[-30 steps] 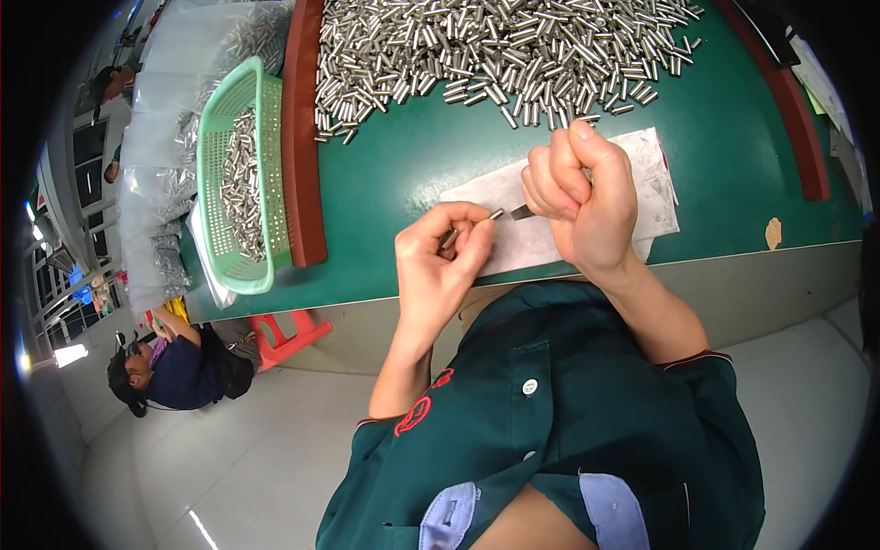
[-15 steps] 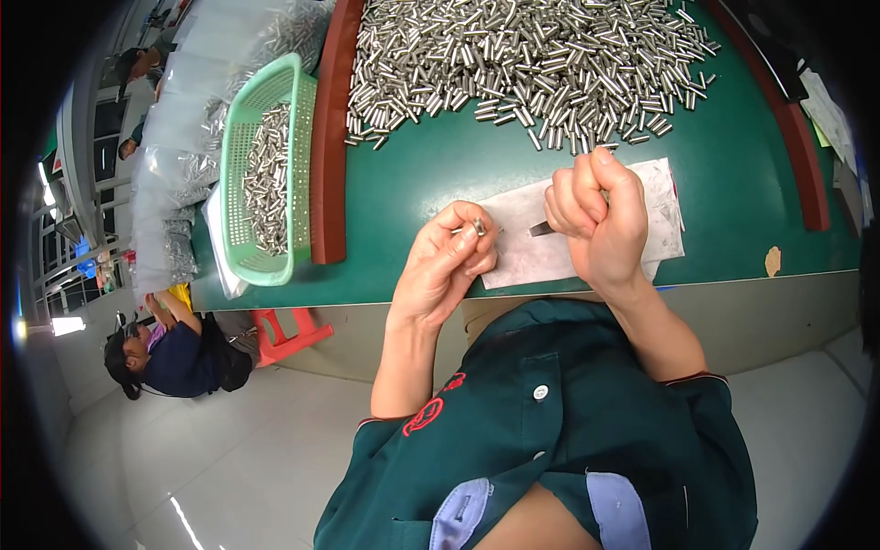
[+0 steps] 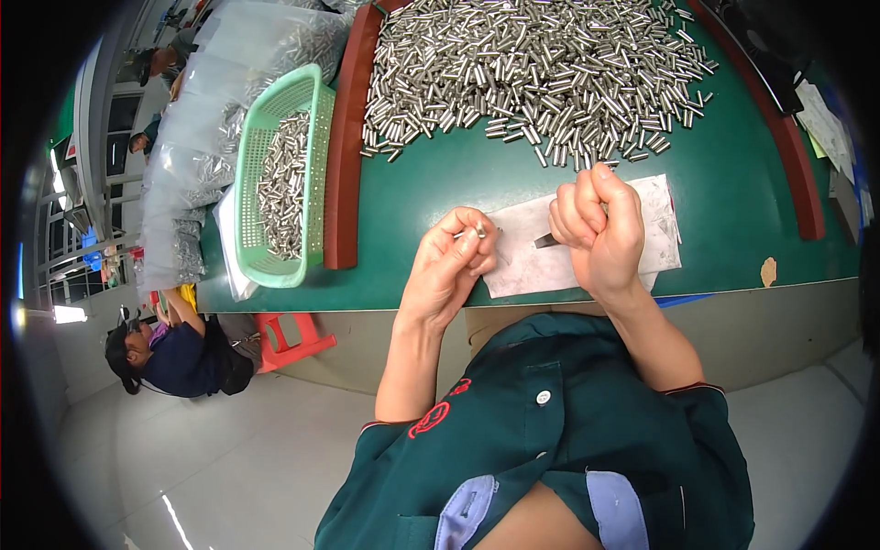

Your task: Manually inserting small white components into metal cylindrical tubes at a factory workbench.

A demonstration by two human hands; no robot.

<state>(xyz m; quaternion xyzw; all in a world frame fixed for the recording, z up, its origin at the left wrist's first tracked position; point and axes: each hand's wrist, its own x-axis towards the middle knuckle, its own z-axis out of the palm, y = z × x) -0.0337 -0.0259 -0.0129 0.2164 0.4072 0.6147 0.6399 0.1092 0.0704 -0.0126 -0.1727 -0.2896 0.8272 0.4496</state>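
Green table (image 3: 733, 165), far side: a heap of metal pins (image 3: 532, 64) is lying beyond the white sheet (image 3: 532, 261). The right hand (image 3: 600, 229) is fisting a small dark tool (image 3: 544, 241); the left hand (image 3: 454, 266) is pinching one pin (image 3: 477, 229) at its fingertips. Holding the pin steady over the near sheet, just left of the tool tip, likely gives the cleanest work.

Illumination is bright and even, from overhead, producing specular glints on the pile of metal pins (image 3: 532, 78) and soft, short shadows under both hands. Fisheye distortion bends the table edge (image 3: 550, 307) and blackens the corners. A window (image 3: 69, 314) at far left is overexposed; focus stays sharp centrally.
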